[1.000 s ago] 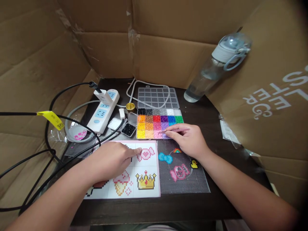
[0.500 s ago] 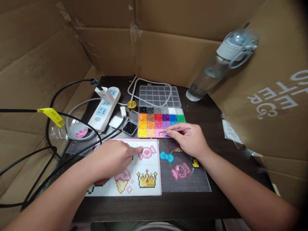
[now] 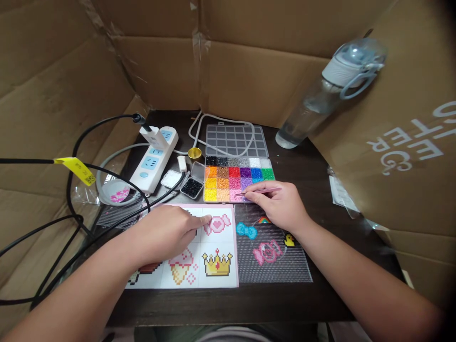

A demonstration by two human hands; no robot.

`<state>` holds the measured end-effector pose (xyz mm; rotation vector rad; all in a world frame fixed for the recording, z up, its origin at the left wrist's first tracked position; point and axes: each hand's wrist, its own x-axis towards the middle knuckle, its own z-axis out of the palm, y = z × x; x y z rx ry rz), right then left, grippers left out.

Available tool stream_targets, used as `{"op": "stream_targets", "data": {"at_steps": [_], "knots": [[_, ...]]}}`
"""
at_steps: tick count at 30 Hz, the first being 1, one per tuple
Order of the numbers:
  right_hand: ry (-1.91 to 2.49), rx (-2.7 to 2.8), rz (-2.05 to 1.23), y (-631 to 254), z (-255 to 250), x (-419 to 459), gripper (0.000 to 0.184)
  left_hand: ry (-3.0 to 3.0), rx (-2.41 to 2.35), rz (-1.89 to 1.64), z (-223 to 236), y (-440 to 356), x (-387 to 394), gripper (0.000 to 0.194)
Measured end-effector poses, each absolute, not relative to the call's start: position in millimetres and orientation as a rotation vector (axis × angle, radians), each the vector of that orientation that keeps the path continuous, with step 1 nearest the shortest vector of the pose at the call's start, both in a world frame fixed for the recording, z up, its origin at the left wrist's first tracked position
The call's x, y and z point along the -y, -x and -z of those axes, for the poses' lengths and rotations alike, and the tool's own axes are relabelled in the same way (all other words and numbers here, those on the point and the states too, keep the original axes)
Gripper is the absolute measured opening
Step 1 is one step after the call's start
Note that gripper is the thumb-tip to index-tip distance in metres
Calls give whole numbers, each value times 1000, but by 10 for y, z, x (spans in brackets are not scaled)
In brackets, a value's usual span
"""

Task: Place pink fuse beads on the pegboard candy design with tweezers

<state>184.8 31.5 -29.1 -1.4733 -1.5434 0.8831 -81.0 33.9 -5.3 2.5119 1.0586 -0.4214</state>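
My right hand (image 3: 280,204) is closed round pink tweezers (image 3: 261,191), whose tips reach into the light pink beads of the sorted bead box (image 3: 238,172). Pointing with its index finger, my left hand (image 3: 171,235) rests on the printed pattern sheet (image 3: 218,244) and holds nothing. That fingertip touches the pink candy picture (image 3: 218,223); the other fingers are curled under. Right of the sheet lies a clear pegboard (image 3: 292,268). It carries a partly filled pink bead candy (image 3: 268,252), a blue bow (image 3: 247,231), a small rainbow (image 3: 264,220) and a yellow duck (image 3: 289,240).
A white power strip (image 3: 155,159) with cables stands at the back left. Near it are a small box of black beads (image 3: 192,187), a gold cup (image 3: 194,153) and a dish of pink beads (image 3: 119,194). A water bottle (image 3: 313,109) leans against the cardboard wall (image 3: 245,71).
Both hands hold almost the same places, with the tweezer tips still among the light pink beads. The whole view has shifted very slightly.
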Motion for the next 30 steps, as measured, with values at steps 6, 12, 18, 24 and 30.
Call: {"op": "stream_targets", "data": {"at_steps": [6,12,18,24,30], "knots": [[1480,1532,-889,-1847,304,-316,7,-2504,-1067,421,43,805,-332,50],[1493,1512,-894,-1841,292,-315,6,-2510,-1078,412,33,806,-329,49],[1497,1490,-897,-1839,287,-307,8,-2511,-1074,435,36,801,-335,50],[1502,1490,-885,-1835,284,-309,9,-2524,-1065,416,36,822,-324,50],[1499,1507,-867,-1845,292,-301,10,-2515,-1074,404,31,800,-334,50]]}}
